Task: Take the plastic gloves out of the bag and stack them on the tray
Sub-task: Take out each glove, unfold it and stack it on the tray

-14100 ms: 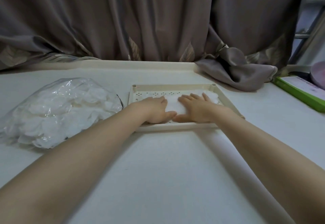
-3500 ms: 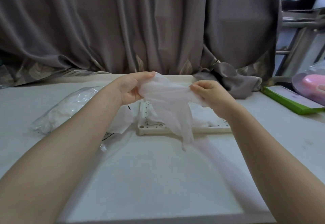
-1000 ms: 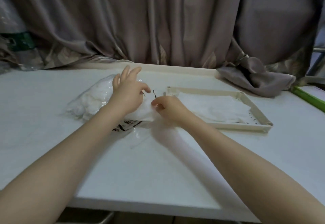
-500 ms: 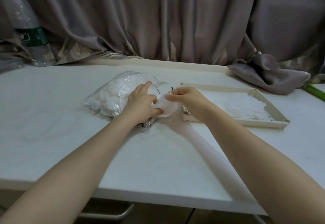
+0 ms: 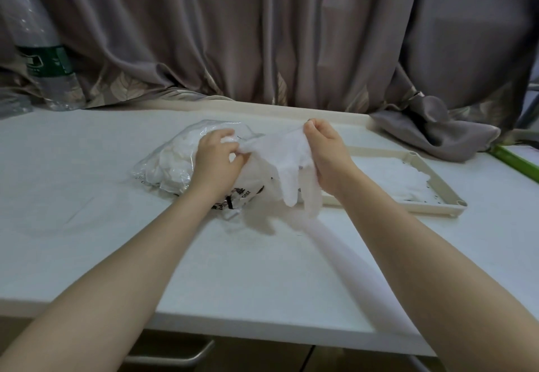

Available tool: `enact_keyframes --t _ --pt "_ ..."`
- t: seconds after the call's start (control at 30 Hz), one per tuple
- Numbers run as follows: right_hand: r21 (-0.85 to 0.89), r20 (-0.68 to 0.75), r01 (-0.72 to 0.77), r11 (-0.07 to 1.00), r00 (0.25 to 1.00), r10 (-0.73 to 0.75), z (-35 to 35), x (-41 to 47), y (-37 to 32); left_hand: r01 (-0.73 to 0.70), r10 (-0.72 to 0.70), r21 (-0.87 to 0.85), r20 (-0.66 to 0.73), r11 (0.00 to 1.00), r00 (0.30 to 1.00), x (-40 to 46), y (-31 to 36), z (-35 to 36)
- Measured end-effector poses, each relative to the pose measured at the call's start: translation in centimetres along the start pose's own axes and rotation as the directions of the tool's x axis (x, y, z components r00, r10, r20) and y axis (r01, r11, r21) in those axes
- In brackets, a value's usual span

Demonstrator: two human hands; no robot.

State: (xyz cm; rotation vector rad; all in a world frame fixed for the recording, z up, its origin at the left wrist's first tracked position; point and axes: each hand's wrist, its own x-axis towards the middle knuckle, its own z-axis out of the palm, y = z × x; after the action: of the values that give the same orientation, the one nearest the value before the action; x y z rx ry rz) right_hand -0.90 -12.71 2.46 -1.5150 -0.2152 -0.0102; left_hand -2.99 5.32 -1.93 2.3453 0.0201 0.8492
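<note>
Grey curtains hang behind a white desk (image 5: 87,185). At frame centre both hands, the left hand (image 5: 217,161) and the right hand (image 5: 326,155), pinch one plastic glove (image 5: 284,158) stretched between them above the bag (image 5: 172,161). Likely mid-unfolding; next it needs carrying right onto the gloves already stacked (image 5: 390,176) in the tray (image 5: 437,193).

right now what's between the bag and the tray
In the head view, the glove stretched between the left hand and right hand hangs between the bag and the tray.

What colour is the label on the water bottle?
Green label, seen in the head view.
</note>
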Motion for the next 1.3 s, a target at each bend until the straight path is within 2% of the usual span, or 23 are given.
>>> enact_keyframes --t 0.07,0.1,0.2,0.27,0.33,0.4,0.5,0.53,0.6,0.63,0.67,0.7,0.73,0.8,0.83,0.9,0.97,1.07,1.13,1.23,1.3 --pt "0.131 0.031 -0.089 0.987 0.996 0.086 -0.3 -0.2 -0.3 -0.054 0.049 -0.020 -0.207 0.998 0.977 0.3 0.5 -0.7" --pt "0.216 0.061 -0.136 0.967 0.990 0.126 -0.6 -0.2 -0.4 -0.081 0.066 -0.048 -0.262 0.996 0.963 0.5 1.0 -1.2" --pt "0.354 0.186 -0.199 0.914 0.973 0.139 -1.5 -0.1 -0.6 -0.113 0.045 -0.283 -0.237 0.952 0.970 0.5 2.7 -2.1" --pt "0.323 0.247 -0.184 0.928 0.963 0.105 -2.1 -0.2 -0.6 -0.031 -0.043 -0.495 -0.138 0.868 0.990 0.4 4.1 -2.1" --pt "0.278 0.273 -0.191 0.941 0.955 0.113 -2.8 -0.5 -0.7 0.126 -0.166 -0.654 0.000 0.746 0.986 0.3 5.3 -2.1" --pt "0.269 0.319 -0.171 0.948 0.944 0.080 -3.7 -0.8 -0.8 0.244 -0.240 -0.725 0.111 0.644 0.964 0.3 6.2 -2.2" --pt "0.303 0.389 -0.136 0.943 0.921 0.008 -4.5 -0.9 -1.1 0.365 -0.240 -0.777 0.279 0.512 0.930 0.3 7.2 -2.5" --pt "0.293 0.399 -0.141 0.945 0.917 0.013 -4.6 -1.0 -1.3 0.420 -0.223 -0.807 0.357 0.415 0.907 0.3 7.5 -2.6" --pt "0.245 0.429 -0.146 0.958 0.903 0.028 -5.0 -1.3 -1.8 0.570 -0.180 -0.807 0.545 0.154 0.819 0.4 8.0 -2.9" --pt "0.206 0.454 -0.140 0.968 0.890 0.032 -5.5 -1.4 -2.0 0.644 -0.157 -0.763 0.630 0.059 0.760 0.6 8.2 -3.0" --pt "0.157 0.482 -0.130 0.979 0.876 0.039 -6.0 -1.5 -2.1 0.708 -0.143 -0.705 0.698 0.030 0.701 0.7 8.4 -3.1" --pt "0.104 0.508 -0.116 0.988 0.860 0.048 -6.5 -1.6 -2.2 0.760 -0.136 -0.647 0.749 0.061 0.649 0.9 8.6 -3.1" --pt "0.055 0.526 -0.103 0.993 0.848 0.059 -6.9 -1.7 -2.4 0.794 -0.133 -0.592 0.784 0.136 0.607 1.2 8.9 -3.0" --pt "-0.025 0.550 -0.084 0.996 0.831 0.084 -7.6 -1.7 -2.4 0.799 -0.133 -0.490 0.818 0.348 0.559 1.4 9.6 -2.8" --pt "-0.075 0.546 -0.055 0.996 0.833 0.088 -8.0 -1.7 -2.4 0.765 -0.136 -0.443 0.819 0.468 0.558 1.5 10.1 -2.4" --pt "-0.214 0.505 0.047 0.976 0.860 0.070 -8.8 -1.9 -2.5 0.610 -0.142 -0.366 0.768 0.703 0.625 1.3 11.1 -1.2" --pt "-0.279 0.500 0.093 0.956 0.864 0.062 -9.7 -2.1 -2.9 0.437 -0.117 -0.352 0.654 0.828 0.747 1.1 12.1 0.1" --pt "-0.219 0.398 0.025 0.975 0.915 0.066 -11.5 -1.8 -3.4 0.327 -0.042 -0.498 0.500 0.803 0.865 1.0 13.3 1.7" --pt "-0.285 0.295 -0.019 0.958 0.950 0.107 -13.3 -1.7 -3.6 0.301 -0.058 -0.551 0.415 0.778 0.908 1.3 14.0 2.4" --pt "-0.475 0.226 -0.062 0.878 0.955 0.190 -16.2 -1.8 -3.4 0.318 -0.106 -0.581 0.369 0.749 0.923 1.6 14.6 3.5" --pt "-0.444 0.245 -0.109 0.889 0.940 0.238 -18.4 -1.7 -3.2 0.325 -0.111 -0.590 0.369 0.739 0.923 1.8 15.0 4.6"
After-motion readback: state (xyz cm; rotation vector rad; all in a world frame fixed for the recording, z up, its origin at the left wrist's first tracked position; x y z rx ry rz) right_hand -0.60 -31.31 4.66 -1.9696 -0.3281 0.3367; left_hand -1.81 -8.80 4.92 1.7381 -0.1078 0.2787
